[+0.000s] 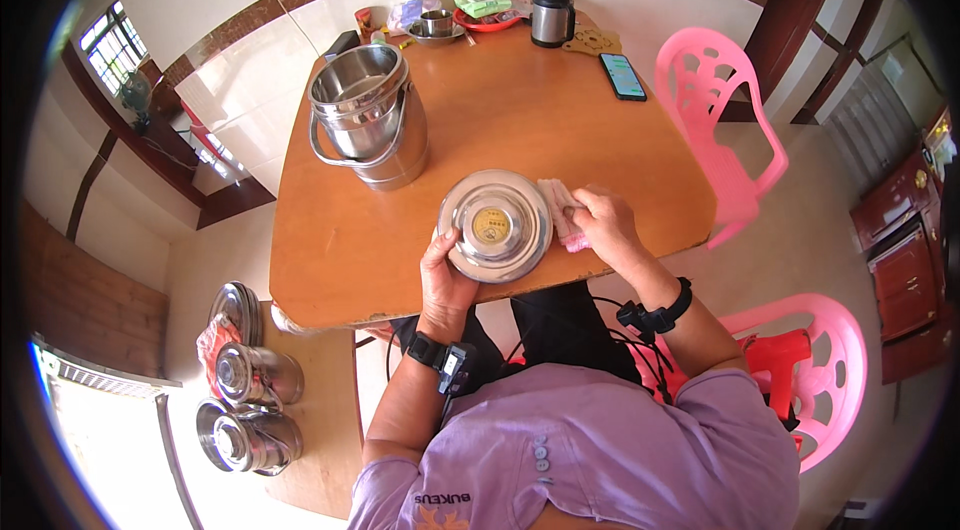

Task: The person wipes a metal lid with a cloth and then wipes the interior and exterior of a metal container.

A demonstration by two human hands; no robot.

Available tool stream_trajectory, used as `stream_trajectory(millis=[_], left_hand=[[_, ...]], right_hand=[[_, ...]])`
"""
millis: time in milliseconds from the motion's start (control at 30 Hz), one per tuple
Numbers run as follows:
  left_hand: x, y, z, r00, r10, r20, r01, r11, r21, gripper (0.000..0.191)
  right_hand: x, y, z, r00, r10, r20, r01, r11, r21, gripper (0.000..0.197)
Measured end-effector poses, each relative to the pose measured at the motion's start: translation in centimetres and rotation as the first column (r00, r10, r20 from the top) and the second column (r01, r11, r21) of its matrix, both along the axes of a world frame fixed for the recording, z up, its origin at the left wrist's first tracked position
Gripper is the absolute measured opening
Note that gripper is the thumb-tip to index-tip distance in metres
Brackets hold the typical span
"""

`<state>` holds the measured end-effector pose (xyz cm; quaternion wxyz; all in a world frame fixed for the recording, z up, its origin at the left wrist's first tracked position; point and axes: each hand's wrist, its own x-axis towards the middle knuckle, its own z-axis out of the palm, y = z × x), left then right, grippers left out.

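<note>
My left hand (447, 276) grips the lower left rim of a round stainless steel lid (495, 226), which has a raised centre bearing a yellow label. The lid is over the near part of the wooden table (600, 132). Against the lid's right edge is a folded pink and white cloth (561, 215), pinched in my right hand (606, 224). Beyond the lid, to the left, a stainless steel pail (367, 117) with a swing handle stands on the table, with an open steel pot set in its top.
Along the table's far side are a steel flask (551, 16), a phone (622, 76), a red plate (487, 22) and a steel bowl (436, 34). Lidded steel pails (259, 372) stand on a lower wooden surface (326, 410) at left. Pink plastic chairs (724, 155) are at right.
</note>
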<state>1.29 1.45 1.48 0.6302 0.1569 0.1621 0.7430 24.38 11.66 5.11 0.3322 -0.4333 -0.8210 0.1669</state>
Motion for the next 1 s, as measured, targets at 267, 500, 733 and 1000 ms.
stream_trajectory(millis=[267, 500, 733, 1000], left_hand=[[-0.2, -0.3, -0.3, 0.991, -0.009, 0.131, 0.006, 1.000, 0.018, 0.051], [0.0, 0.2, -0.6, 0.997, -0.019, 0.070, 0.015, 0.998, 0.062, 0.053], [0.2, -0.1, -0.3, 0.998, -0.020, 0.054, 0.015, 0.996, 0.087, 0.056], [0.1, 0.1, 0.1, 0.998, -0.012, 0.062, 0.005, 0.995, 0.105, 0.066]], right_hand=[[-1.4, -0.8, 3.8, 0.987, 0.085, 0.133, -0.112, 0.971, 0.213, 0.033], [-6.9, -2.3, 6.3, 0.933, 0.338, 0.124, -0.360, 0.877, 0.318, 0.038], [-8.8, -1.1, 7.8, 0.797, 0.398, 0.454, -0.512, 0.844, 0.159, 0.045], [-9.4, 0.8, 7.5, 0.733, 0.436, 0.522, -0.640, 0.702, 0.312, 0.053]])
